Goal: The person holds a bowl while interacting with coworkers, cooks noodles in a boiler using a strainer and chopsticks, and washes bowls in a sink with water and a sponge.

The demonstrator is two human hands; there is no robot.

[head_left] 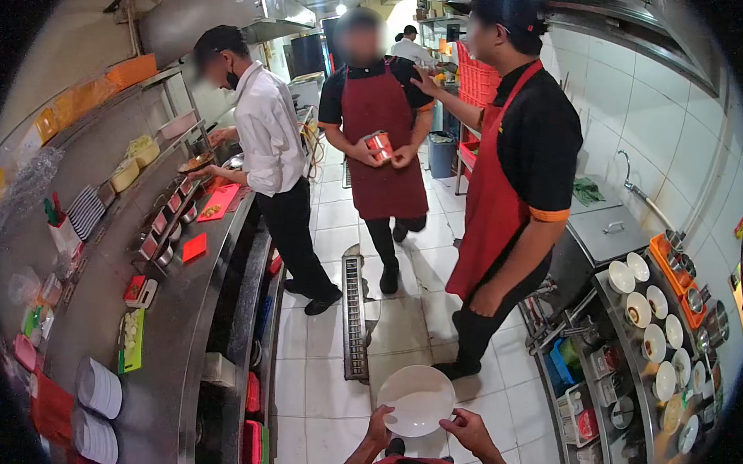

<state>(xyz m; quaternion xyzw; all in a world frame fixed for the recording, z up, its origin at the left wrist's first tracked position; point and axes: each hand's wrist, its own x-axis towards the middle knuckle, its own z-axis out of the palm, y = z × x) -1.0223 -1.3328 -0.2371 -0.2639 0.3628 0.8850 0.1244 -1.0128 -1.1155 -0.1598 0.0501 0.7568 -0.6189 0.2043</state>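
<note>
Left hand (379,425): fingers grip the white bowl (417,389) at left!
Right hand (469,431): fingers pinch its right rim!
Bowl's spot: between them, above tiled floor (310,412).
Ahead: a co-worker (377,108) clutches a red container (379,145)!

Open floor (322,425) either side of the bowl (416,397), steel counter (177,311) bounding the left, aproned person (511,168) beyond

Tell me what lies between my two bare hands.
In the head view, a round white bowl, its rim held by your left hand and right hand.
</note>
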